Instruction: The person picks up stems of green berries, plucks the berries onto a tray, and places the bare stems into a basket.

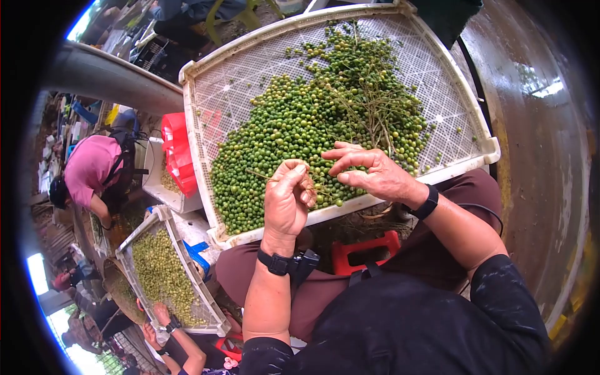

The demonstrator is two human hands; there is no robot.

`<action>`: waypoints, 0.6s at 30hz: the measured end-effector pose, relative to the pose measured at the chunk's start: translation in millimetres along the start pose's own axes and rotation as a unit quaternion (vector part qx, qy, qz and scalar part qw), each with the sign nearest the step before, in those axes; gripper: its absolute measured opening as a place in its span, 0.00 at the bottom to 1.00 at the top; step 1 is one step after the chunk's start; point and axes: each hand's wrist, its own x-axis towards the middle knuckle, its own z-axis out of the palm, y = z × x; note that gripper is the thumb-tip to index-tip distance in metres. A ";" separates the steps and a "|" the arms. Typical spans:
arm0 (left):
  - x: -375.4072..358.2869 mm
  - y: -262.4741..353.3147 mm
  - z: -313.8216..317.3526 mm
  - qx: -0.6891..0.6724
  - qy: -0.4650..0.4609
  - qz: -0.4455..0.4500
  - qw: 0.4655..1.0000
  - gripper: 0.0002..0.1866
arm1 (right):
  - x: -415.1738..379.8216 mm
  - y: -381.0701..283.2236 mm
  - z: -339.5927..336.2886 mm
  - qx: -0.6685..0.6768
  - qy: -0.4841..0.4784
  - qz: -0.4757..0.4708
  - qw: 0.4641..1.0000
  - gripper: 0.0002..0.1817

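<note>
In the head view, the left hand point(289, 199) is pinching a thin stem point(262, 175), fingers curled narrow, over green berries point(294, 125) that are lying heaped in a white mesh tray point(206, 156) on the person's lap. The right hand point(369, 172) is resting half-open, fingertips touching the berries.

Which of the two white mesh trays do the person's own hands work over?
The large tray on the lap, under both hands; the smaller tray lies lower left.
</note>
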 end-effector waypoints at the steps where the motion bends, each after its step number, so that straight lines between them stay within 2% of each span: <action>1: -0.4 -0.1 -0.4 0.001 -0.009 0.000 1.000 0.02 | 0.3 -1.5 0.3 0.010 -0.005 -0.009 1.000 0.10; 2: -0.4 -0.4 -0.4 0.002 -0.017 -0.001 1.000 0.02 | 0.5 -3.6 0.4 0.020 -0.009 -0.017 1.000 0.11; 3: -0.2 -0.9 0.1 0.004 -0.027 -0.002 1.000 0.02 | -2.2 -9.5 4.8 0.127 -0.006 0.075 0.989 0.12; 7: -4.0 -4.5 5.8 0.032 -0.033 0.005 0.999 0.03 | -4.6 -13.5 12.5 0.194 -0.052 0.154 0.967 0.14; 11: -3.1 -12.0 11.0 0.129 -0.026 0.049 0.990 0.04 | -6.5 -9.5 17.2 0.230 -0.063 0.168 0.957 0.13; 18: -3.0 -12.9 12.0 0.115 -0.037 0.038 0.992 0.05 | -8.8 -5.9 17.7 0.313 -0.041 0.166 0.934 0.08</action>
